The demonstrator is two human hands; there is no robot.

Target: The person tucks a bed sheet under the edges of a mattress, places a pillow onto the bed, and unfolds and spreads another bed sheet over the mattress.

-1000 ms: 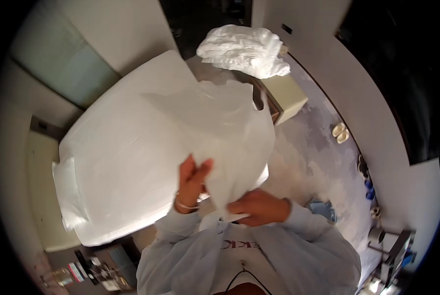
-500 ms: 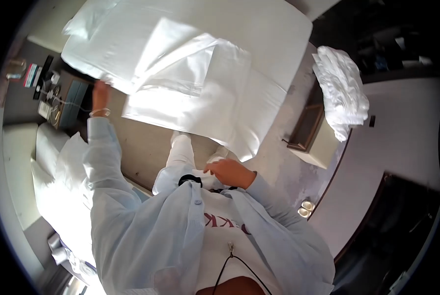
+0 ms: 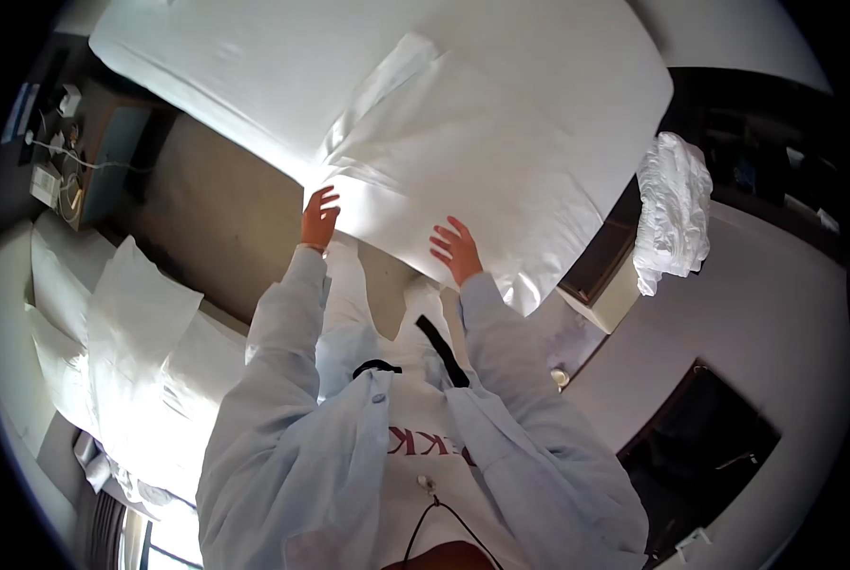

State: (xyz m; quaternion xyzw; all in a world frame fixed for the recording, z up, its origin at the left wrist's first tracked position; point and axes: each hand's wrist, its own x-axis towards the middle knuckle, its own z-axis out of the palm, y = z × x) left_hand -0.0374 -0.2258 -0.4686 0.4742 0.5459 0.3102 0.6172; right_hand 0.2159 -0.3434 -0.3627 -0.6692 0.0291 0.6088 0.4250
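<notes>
While the top of the view cuts off the bed (image 3: 225,57), the white sheet (image 3: 463,161) lies over its near side; left hand (image 3: 319,220) and right hand (image 3: 457,251) spread loosely open by its edge, any contact hard to make out

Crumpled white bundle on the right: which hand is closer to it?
Right: the right hand is left of the bundle, in mid-view; the left hand is farther off, further left.

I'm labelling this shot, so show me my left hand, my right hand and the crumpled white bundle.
Left hand (image 3: 318,224): head view, below the fingers.
Right hand (image 3: 459,254): head view, below the fingers.
Crumpled white bundle (image 3: 673,211): head view, its creased middle.
</notes>
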